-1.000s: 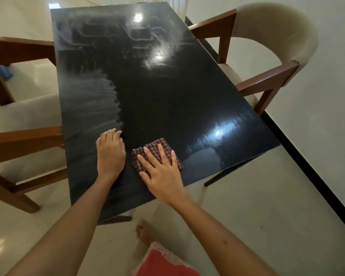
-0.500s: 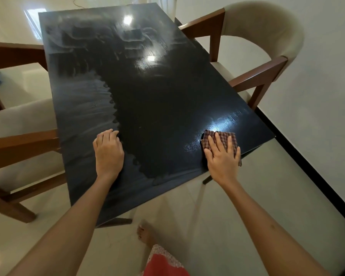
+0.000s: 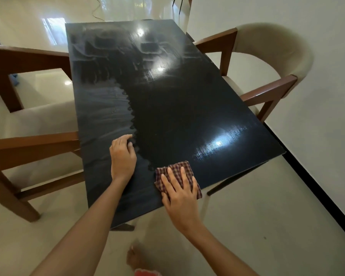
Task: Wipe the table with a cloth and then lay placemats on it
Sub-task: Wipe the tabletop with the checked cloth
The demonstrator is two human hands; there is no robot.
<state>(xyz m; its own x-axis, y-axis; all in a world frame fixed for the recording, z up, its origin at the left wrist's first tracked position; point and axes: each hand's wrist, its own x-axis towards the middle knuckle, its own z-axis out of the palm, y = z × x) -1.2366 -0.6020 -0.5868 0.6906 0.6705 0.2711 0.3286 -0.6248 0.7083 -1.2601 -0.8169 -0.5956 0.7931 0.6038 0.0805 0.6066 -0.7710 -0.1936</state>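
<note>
A glossy black table (image 3: 177, 100) fills the middle of the view. Its left strip looks hazy and streaked, while the right part shines darker. A folded red-checked cloth (image 3: 180, 169) lies near the table's front edge. My right hand (image 3: 179, 193) presses flat on the cloth with straight fingers. To the left of it my left hand (image 3: 123, 156) rests palm-down on the tabletop, its fingertips slightly curled, holding nothing. No placemats are in view.
A wooden armchair with a cream seat (image 3: 28, 124) stands at the table's left side. Another cream-backed armchair (image 3: 271, 62) stands at the right, close to the white wall. My bare foot (image 3: 134, 257) is on the tiled floor below the table's front edge.
My right hand slid the cloth right to the table's right corner, then back left along the front edge. My left hand stayed where it was.
</note>
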